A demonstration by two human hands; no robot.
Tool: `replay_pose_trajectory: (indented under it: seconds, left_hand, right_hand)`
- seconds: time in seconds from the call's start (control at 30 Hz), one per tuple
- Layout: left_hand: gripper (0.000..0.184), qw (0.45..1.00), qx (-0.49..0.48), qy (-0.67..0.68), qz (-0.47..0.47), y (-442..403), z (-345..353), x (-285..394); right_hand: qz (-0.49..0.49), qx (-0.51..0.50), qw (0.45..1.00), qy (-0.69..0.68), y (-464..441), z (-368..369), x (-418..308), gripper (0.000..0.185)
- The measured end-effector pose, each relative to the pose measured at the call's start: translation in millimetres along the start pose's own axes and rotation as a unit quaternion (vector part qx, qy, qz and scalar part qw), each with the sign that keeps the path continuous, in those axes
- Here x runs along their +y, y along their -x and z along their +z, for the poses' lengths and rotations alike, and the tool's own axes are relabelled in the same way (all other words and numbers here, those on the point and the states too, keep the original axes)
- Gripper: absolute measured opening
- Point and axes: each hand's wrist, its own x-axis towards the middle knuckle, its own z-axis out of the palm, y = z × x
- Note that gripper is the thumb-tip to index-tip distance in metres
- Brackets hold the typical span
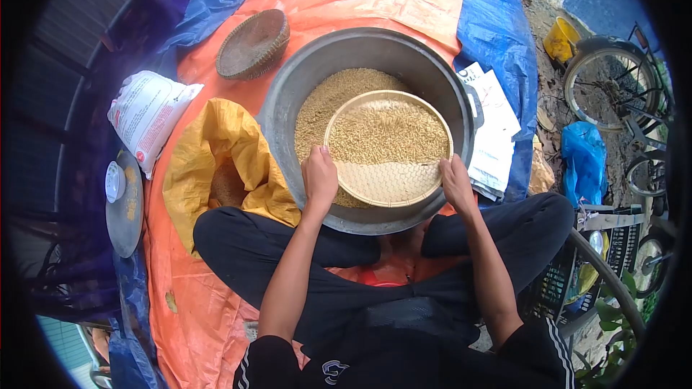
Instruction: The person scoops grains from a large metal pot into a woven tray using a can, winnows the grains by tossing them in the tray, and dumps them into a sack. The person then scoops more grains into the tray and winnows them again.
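Note:
Both hands hold a round, shallow woven sieve by its rim, over a large grey tub. My left hand is closed on the rim's left side, and my right hand grips the right side. Unhusked grain covers the far part of the sieve, leaving the near woven part bare. More grain lies in the tub below, partly hidden by the sieve. The tub stands just in front of my crossed legs.
An open yellow sack stands left of the tub, with a brown woven basket behind it. Farther left are a white filled bag and a round tray. White printed sacks lie right, beyond them a blue plastic bag and a bicycle.

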Motion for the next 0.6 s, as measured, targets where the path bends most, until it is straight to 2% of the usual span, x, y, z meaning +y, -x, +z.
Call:
replay_pose_trajectory:
  seconds: [0.1, 0.13, 0.23, 0.27, 0.37, 0.6]
  left_hand:
    - [0.03, 1.0, -0.009, 0.001, 0.002, 4.4, -3.2, 2.8]
    - [0.029, 0.999, 0.016, 0.025, 0.016, 4.7, -5.6, 6.8]
    - [0.029, 0.996, 0.061, 0.059, 0.039, 6.6, -8.4, 20.4]
    - [0.029, 0.992, 0.085, 0.07, 0.056, 3.2, -8.3, 25.5]
    - [0.028, 0.994, 0.068, 0.064, 0.052, 3.0, -2.8, 14.8]
    - [0.029, 1.0, 0.007, 0.013, 0.014, 4.8, 0.4, 4.1]
  right_hand:
    - [0.006, -0.014, 1.0, -0.019, 2.8, -2.8, -5.0, 0.029]
    - [0.007, -0.014, 1.0, -0.019, 4.1, -2.6, -9.3, 0.029]
    - [-0.149, 0.06, 0.983, -0.086, -2.4, 4.0, -5.9, 0.029]
    - [-0.152, 0.064, 0.983, -0.085, -4.6, 5.0, 4.0, 0.029]
    - [-0.023, -0.009, 0.998, -0.052, -3.3, 2.8, 10.1, 0.028]
    - [-0.04, 0.006, 0.999, -0.03, -2.0, -0.5, 3.1, 0.031]
